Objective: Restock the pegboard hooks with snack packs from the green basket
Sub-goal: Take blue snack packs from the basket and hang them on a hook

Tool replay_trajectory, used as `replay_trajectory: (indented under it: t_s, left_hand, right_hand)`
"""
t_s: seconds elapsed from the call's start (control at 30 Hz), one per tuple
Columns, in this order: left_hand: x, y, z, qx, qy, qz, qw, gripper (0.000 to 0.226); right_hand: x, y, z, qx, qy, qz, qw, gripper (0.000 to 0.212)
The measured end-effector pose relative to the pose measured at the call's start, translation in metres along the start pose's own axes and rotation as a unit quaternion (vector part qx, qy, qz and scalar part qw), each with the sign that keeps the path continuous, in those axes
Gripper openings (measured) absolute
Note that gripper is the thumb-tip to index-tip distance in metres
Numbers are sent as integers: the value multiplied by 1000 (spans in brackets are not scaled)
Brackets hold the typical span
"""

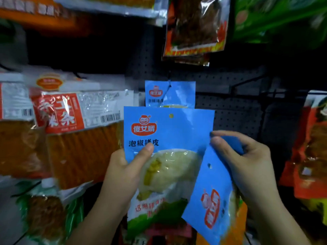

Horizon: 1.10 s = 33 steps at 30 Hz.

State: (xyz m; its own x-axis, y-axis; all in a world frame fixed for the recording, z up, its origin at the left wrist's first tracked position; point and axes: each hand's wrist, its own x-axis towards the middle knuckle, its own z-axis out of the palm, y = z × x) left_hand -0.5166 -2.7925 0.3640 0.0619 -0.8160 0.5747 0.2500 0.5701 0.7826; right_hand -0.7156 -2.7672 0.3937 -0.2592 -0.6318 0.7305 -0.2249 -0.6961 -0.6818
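Note:
My left hand (123, 172) grips an upright blue snack pack (168, 131) by its left edge, thumb across the front. My right hand (247, 161) pinches a second blue pack (210, 200) at its top corner; this pack hangs tilted and overlaps the first one's right side. Behind them a third blue pack (177, 92) hangs on a hook of the dark pegboard (230, 110). The first pack's hang hole sits just below that hanging pack. The green basket is out of view.
Orange strip-snack packs (79, 131) hang at the left, a red pack (194, 27) above, green packs (276, 16) at the top right, and red-orange packs (311, 147) at the right edge. An empty black hook (247, 82) sticks out at the right of the hanging blue pack.

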Motion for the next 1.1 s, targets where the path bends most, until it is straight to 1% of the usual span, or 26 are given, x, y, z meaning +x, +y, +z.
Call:
replay_trajectory:
  t_s: [0.07,0.13,0.23,0.3,0.4,0.47,0.5,0.53,0.63,0.67,0.77,0.97,1.1]
  left_hand:
    - [13,5,7,-15,-30,-4,999,20]
    - [25,8,8,-22,-46,-5,999,22]
    - [43,9,5,-26,-44,-18,999,30]
    - [54,12,5,-11,-38,-6,999,27]
    - [72,23,9,24,-3,69,997,20]
    - [84,33,11,36,14,119,992,12]
    - [88,39,13,52,24,145,988,8]
    - [91,45,15,72,35,173,982,7]
    - [96,58,20,115,54,249,960,12]
    - [97,62,21,116,60,265,955,12]
    - [99,73,22,131,82,296,943,9]
    - [108,86,29,182,95,305,930,11]
    - [110,79,31,184,100,264,942,7]
  right_hand:
    - [17,-6,6,-23,-14,-1,1000,36]
    - [31,-10,9,-20,-34,1,999,38]
    - [49,-9,12,14,-98,22,995,21]
    - [59,-4,16,32,-99,27,994,13]
    - [68,4,25,9,-80,-16,997,22]
    - [70,3,29,9,-76,-42,996,13]
    - [70,1,30,17,-66,-57,996,13]
    - [71,-2,31,24,-51,-73,996,20]
    - [76,-12,36,22,-26,-107,994,32]
    - [77,-15,38,27,-26,-111,993,33]
    - [79,-23,41,40,-30,-114,992,27]
    - [83,-26,42,78,-33,-83,993,26]
    - [82,-20,46,86,-42,-55,994,25]
